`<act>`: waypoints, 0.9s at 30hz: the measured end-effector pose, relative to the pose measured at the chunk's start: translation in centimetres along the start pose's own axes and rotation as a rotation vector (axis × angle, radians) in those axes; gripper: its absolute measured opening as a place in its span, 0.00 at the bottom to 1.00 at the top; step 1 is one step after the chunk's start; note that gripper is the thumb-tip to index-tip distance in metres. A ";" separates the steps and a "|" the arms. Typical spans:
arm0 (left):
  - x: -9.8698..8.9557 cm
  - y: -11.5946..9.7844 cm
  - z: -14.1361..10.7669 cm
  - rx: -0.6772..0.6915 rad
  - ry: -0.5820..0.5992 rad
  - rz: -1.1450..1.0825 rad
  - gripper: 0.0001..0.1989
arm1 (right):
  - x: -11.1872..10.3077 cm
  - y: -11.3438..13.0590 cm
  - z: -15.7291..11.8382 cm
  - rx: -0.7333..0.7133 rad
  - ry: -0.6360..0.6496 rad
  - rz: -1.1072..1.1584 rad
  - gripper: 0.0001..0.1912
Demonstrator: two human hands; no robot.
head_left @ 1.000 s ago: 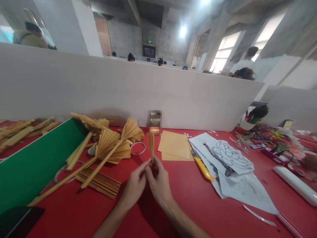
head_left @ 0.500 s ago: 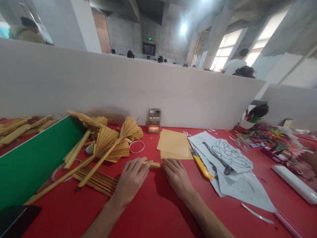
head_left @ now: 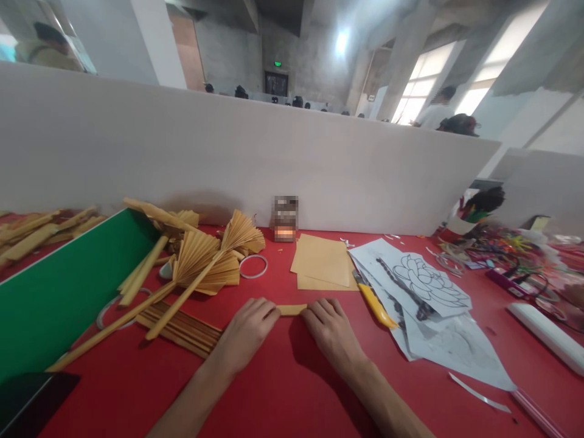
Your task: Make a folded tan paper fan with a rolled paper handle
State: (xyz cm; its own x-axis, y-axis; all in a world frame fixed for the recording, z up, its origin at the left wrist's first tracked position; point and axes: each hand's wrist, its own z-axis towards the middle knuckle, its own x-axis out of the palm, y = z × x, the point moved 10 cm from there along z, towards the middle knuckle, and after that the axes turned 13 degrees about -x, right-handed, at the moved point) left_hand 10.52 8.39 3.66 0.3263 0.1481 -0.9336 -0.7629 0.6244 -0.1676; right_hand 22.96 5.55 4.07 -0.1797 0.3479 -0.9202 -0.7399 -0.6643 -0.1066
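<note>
tan paper strip [head_left: 292,310] spans left hand [head_left: 247,330] and right hand [head_left: 332,333], whose fingers [head_left: 267,309] apparently pinch its ends.

Head camera close above hands [head_left: 250,330], facing forward and down across red table [head_left: 283,389] toward white partition [head_left: 319,164].

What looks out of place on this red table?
Mostly litter: a white strip lies loose at the right, and small white scraps sit by the tan sheets, looking like uncleared offcuts. The sheets overlap askew, edges unaligned.
</note>
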 end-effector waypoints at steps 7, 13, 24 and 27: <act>0.1 0.1 -0.2 -0.032 0.034 -0.039 0.13 | 0.0 0.3 -0.2 -0.012 0.034 -0.038 0.06; 0.2 1.0 0.1 -0.101 0.040 -0.130 0.18 | 0.7 -0.7 0.0 0.042 0.051 0.042 0.08; 2.6 5.6 3.6 -0.468 0.418 -0.518 0.10 | 2.1 -6.7 2.5 0.239 0.303 0.365 0.15; 3.0 6.6 4.6 -0.501 0.470 -0.490 0.08 | 2.2 -7.7 2.6 0.228 0.326 0.372 0.14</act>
State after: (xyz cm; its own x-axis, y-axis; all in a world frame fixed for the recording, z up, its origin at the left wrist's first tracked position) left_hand 9.07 16.52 1.20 0.5030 -0.4547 -0.7350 -0.7895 0.1042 -0.6048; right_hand 26.59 13.20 3.82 -0.2726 -0.1310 -0.9532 -0.7932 -0.5302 0.2997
